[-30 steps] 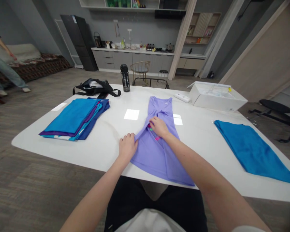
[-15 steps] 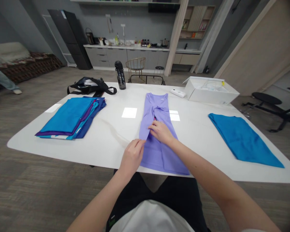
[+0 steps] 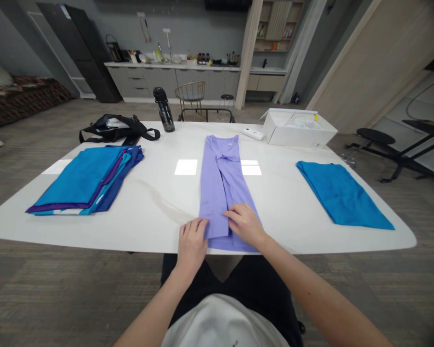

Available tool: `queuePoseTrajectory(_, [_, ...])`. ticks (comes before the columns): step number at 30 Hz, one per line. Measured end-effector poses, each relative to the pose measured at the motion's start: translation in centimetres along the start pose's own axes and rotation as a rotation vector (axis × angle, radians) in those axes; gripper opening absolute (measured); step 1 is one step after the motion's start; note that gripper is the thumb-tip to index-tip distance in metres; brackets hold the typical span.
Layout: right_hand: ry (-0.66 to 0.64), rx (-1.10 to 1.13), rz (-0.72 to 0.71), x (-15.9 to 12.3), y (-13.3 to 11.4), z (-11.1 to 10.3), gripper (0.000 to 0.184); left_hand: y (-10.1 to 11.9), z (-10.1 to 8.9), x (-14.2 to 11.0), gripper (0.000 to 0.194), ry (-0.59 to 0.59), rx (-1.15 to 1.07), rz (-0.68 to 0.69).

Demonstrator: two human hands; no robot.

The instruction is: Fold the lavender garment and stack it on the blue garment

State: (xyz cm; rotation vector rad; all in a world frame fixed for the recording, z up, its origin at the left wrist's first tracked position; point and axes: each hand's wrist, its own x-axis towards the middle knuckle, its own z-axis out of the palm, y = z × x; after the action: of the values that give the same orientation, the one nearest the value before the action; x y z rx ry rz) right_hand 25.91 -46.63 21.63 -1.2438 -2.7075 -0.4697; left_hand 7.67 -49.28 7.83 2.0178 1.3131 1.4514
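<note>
A pair of lavender pants (image 3: 213,193) lies lengthwise in front of me, its narrow end away from me and its lower hems near the table's front edge. My left hand (image 3: 193,241) is closed, its fingertips pinching the left corner of the upper hem. My right hand (image 3: 245,222) is also closed, thumb and fingers gripping the cloth near that hem's right side. The upper layer's hem stops short of the wider layer beneath. A few creases cross the cloth near the far half.
A stack of folded blue and purple clothes (image 3: 81,178) lies left; a folded blue garment (image 3: 342,193) lies right. At the back of the white table (image 3: 152,207) are a black bag (image 3: 117,129), a dark bottle (image 3: 164,110), a white device (image 3: 253,133) and an open white box (image 3: 292,132).
Both hands have moved nearer the table's front edge. The upper layer of the pants now lies flatter, covering the dark gap and pink spot seen before. My view has shifted right.
</note>
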Motion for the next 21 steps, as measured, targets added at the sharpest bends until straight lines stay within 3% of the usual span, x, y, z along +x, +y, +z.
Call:
queuePoseTrajectory(6, [0.078,-0.02,-0.002,-0.9,0.1,-2.4,0.018,0.5,-2.2,0.0,0.04,0.099,-0.196,0.185])
queuePoseTrajectory(13, [-0.084,-0.019,0.029,-4.5,-1.4,-2.7,0.01,-0.3,-2.0,-1.9,0.028,-0.118,-0.165,0.222])
queuePoseTrajectory(21, [-0.243,-0.042,0.116,-6.2,-2.0,-3.1,0.014,-0.4,-2.2,-3.0,0.029,-0.206,-0.185,0.348])
